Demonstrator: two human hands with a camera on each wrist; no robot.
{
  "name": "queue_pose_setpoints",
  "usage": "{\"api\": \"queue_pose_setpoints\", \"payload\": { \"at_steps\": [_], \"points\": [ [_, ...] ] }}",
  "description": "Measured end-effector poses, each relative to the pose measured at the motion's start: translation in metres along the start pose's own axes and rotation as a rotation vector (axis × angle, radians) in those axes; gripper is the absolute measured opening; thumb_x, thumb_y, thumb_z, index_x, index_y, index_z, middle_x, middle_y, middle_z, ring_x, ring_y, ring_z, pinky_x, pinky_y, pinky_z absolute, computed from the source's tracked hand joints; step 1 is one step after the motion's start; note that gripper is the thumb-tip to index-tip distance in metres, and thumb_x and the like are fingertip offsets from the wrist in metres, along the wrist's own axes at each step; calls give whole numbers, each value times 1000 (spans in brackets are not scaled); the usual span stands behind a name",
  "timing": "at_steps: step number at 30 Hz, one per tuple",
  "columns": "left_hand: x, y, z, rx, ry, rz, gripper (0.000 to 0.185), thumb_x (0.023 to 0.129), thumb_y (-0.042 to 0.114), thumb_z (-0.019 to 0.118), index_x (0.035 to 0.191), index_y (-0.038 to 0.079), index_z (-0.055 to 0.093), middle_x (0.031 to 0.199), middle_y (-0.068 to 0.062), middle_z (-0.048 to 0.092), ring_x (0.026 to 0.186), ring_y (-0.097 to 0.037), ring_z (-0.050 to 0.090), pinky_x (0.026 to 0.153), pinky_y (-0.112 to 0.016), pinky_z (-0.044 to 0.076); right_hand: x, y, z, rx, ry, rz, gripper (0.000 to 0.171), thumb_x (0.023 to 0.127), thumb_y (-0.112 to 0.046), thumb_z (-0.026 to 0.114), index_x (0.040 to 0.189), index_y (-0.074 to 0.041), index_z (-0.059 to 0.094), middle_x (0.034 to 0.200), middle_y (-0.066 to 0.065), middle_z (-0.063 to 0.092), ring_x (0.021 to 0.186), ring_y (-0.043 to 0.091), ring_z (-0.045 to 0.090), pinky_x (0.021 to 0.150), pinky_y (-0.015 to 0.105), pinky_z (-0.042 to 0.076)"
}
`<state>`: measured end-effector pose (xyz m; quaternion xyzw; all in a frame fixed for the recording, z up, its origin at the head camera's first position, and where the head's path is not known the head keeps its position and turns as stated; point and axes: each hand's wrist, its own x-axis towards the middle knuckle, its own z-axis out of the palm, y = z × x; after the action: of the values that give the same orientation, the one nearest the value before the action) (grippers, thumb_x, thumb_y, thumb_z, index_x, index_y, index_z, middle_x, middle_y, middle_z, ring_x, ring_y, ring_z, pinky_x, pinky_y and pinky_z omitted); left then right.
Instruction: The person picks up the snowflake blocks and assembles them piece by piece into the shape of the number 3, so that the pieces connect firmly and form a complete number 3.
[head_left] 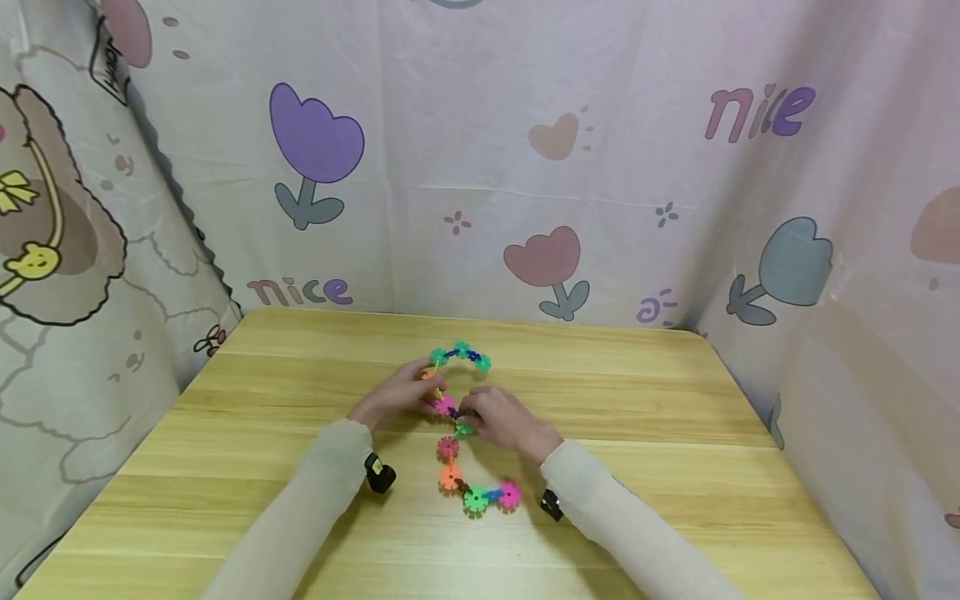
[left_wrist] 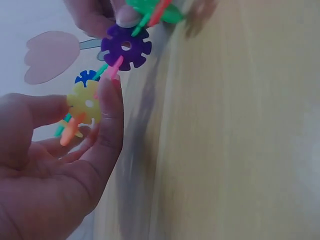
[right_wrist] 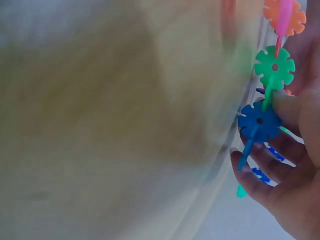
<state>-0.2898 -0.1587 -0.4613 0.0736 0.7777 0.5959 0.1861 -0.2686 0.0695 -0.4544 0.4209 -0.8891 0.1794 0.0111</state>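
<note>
A chain of notched plastic snowflake discs, joined edge to edge, winds across the middle of the head view, with a pink disc (head_left: 447, 448) partway along it. On its left side, my left hand (head_left: 401, 390) pinches the chain; the left wrist view has a yellow disc (left_wrist: 84, 102) between its thumb and fingers and a purple disc (left_wrist: 126, 47) just beyond. My right hand (head_left: 504, 419) grips the chain from the other side. Its thumb and fingers close around a blue disc (right_wrist: 260, 121), beside a green disc (right_wrist: 275, 66), in the right wrist view.
A wooden table (head_left: 645, 392) lies under both hands. The chain's far end curves back with a teal disc (head_left: 482, 362), while its near end runs right to a magenta disc (head_left: 509, 494). Printed curtain cloth (head_left: 450, 150) hangs behind the table and along its sides.
</note>
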Motion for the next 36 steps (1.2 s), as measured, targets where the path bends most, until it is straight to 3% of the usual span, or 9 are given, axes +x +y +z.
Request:
{"api": "queue_pose_setpoints", "payload": {
  "at_steps": [3, 7, 9, 11, 16, 22, 30, 36],
  "points": [
    [7, 1, 3, 43, 14, -14, 28, 109, 17, 50, 131, -1, 51, 94, -10, 59, 76, -16, 61, 71, -29, 62, -1, 1, -1, 13, -13, 11, 13, 101, -14, 67, 103, -6, 77, 96, 5, 75, 85, 14, 70, 80, 22, 59],
    [11, 3, 7, 106, 24, -21, 22, 109, 17, 51, 116, -3, 56, 88, -9, 61, 72, -16, 64, 68, -30, 61, -5, 5, -9, 50, -47, 36, 21, 105, -14, 60, 112, -4, 76, 106, 8, 77, 96, 19, 72, 89, 30, 61],
    [11, 3, 7, 140, 33, -27, 25, 108, 19, 54, 118, -4, 57, 91, -12, 65, 73, -17, 65, 68, -30, 61, -10, 9, -15, 76, -57, 64, 23, 106, -12, 57, 117, -3, 74, 112, 10, 76, 103, 22, 72, 94, 34, 60],
    [9, 5, 6, 179, 57, -34, 36, 106, 21, 58, 130, -6, 55, 101, -16, 68, 76, -17, 67, 70, -30, 61, -15, 14, -22, 102, -54, 97, 24, 106, -10, 56, 120, -1, 73, 116, 12, 75, 105, 24, 72, 94, 37, 60],
    [4, 9, 2, 258, 125, -66, 62, 103, 25, 63, 153, -3, 39, 126, -22, 65, 86, -19, 70, 75, -31, 62, -27, 23, -36, 168, -88, 160, 24, 102, -9, 62, 123, -1, 71, 114, 12, 73, 98, 22, 70, 86, 37, 60],
    [3, 10, 2, 287, 144, -65, 55, 103, 24, 63, 150, 1, 47, 129, -23, 62, 90, -21, 69, 72, -30, 62, -32, 23, -34, 142, -202, 139, 33, 95, -20, 76, 123, -4, 72, 113, 9, 71, 98, 19, 65, 86, 33, 57],
    [10, 10, 4, 295, 125, -34, 49, 103, 15, 61, 149, 3, 50, 130, -21, 59, 82, -20, 65, 68, -29, 59, -29, 18, -25, 82, -165, 94, 22, 93, -7, 76, 115, -2, 76, 107, 9, 73, 94, 19, 65, 85, 32, 58],
    [15, 11, 3, 296, 109, -10, 43, 104, 12, 58, 145, 4, 56, 134, -22, 58, 81, -21, 63, 67, -29, 58, -27, 17, -26, 79, -173, 113, 22, 94, -9, 74, 116, -3, 76, 106, 7, 71, 91, 16, 62, 81, 28, 54]
  ]
}}
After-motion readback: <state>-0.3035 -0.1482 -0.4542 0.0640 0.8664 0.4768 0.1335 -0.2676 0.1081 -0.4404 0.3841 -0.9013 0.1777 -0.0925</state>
